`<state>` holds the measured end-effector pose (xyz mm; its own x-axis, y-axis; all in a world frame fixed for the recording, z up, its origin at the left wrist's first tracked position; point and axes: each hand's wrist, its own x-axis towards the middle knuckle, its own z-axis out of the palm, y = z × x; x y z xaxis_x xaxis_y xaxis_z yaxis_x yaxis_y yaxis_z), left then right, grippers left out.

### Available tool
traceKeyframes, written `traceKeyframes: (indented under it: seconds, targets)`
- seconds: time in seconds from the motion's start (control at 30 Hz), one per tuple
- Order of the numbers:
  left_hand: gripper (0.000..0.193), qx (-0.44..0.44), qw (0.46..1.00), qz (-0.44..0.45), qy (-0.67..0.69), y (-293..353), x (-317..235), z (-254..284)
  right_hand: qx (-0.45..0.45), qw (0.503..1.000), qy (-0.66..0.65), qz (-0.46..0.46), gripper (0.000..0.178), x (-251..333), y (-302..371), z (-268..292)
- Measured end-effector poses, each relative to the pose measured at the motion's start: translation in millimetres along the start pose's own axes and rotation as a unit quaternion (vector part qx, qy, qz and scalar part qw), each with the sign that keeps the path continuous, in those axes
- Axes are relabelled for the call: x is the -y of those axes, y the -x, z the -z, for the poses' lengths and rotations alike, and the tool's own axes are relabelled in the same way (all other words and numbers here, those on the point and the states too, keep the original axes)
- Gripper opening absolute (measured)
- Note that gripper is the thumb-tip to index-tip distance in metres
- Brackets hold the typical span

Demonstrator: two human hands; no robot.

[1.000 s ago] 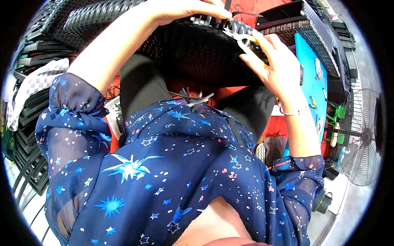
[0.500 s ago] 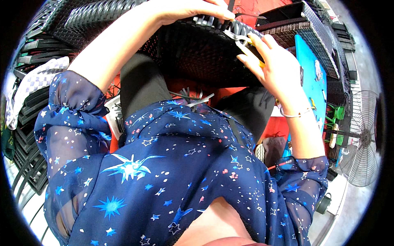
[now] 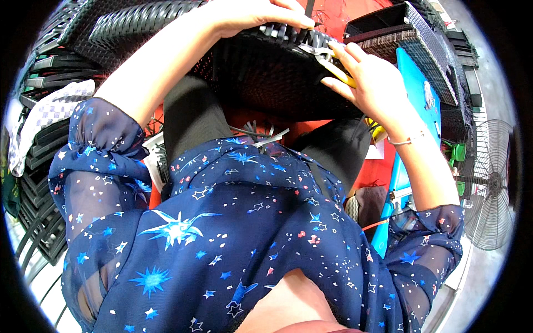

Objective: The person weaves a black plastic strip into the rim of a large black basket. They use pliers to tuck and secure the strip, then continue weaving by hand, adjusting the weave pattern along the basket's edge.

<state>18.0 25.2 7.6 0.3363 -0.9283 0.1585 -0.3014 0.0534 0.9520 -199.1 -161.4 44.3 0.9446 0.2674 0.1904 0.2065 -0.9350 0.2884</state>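
A black woven piece (image 3: 250,72), like a wicker panel or basket side, rests across my knees, with light-catching woven strands along its upper edge. Over that edge my left hand (image 3: 250,14) is bent, its fingertips closed about a narrow black strip (image 3: 309,8) that stands up from the weave. My right hand (image 3: 372,80) grips yellow-handled pliers (image 3: 340,73). Their silver jaws touch or nearly touch the woven edge, just below the left fingertips; whether they bite on a strand is too small to tell.
Dark woven boxes (image 3: 383,33) stand at the upper right, beside a blue board (image 3: 413,105). A fan (image 3: 493,180) is at the far right. Stacked black frames (image 3: 47,144) and a checked cloth (image 3: 61,105) lie at the left. Loose strips (image 3: 261,136) lie between my legs.
The pliers have shifted slightly left along the woven edge. My right forearm has swung a little outward, and my left hand has moved slightly left.
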Motion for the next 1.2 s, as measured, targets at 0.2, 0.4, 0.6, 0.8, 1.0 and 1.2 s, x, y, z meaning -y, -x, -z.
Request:
traceKeyframes:
  seconds: [0.2,0.4,0.6,0.8,1.0,1.2]
  targets:
    - [0.023,0.016,0.999,-0.018,0.023,-1.6,3.5,-0.8,0.006,1.000,-0.006,-0.002,0.050,0.7,1.3,0.0]
    - [0.018,-0.046,0.965,0.008,0.260,-10.2,7.6,-0.1,-0.003,1.000,-0.015,-0.018,0.046,0.7,4.4,-3.7]
    - [0.019,-0.119,0.978,-0.028,0.169,1.8,1.6,-2.3,-0.057,0.988,-0.109,-0.090,0.052,-1.2,27.7,2.4]
    - [0.040,0.225,0.859,-0.187,-0.421,78.3,-25.2,-74.0,-0.098,0.969,-0.120,-0.191,0.059,-10.0,61.0,0.9]
    - [0.031,0.095,0.850,-0.198,-0.478,81.4,-31.1,-70.9,-0.104,0.967,-0.151,-0.179,0.057,-16.2,58.6,-0.9]
    - [0.020,-0.215,0.843,-0.240,-0.430,31.1,-51.2,-32.6,-0.106,0.963,-0.179,-0.170,0.058,-18.8,67.2,1.8]
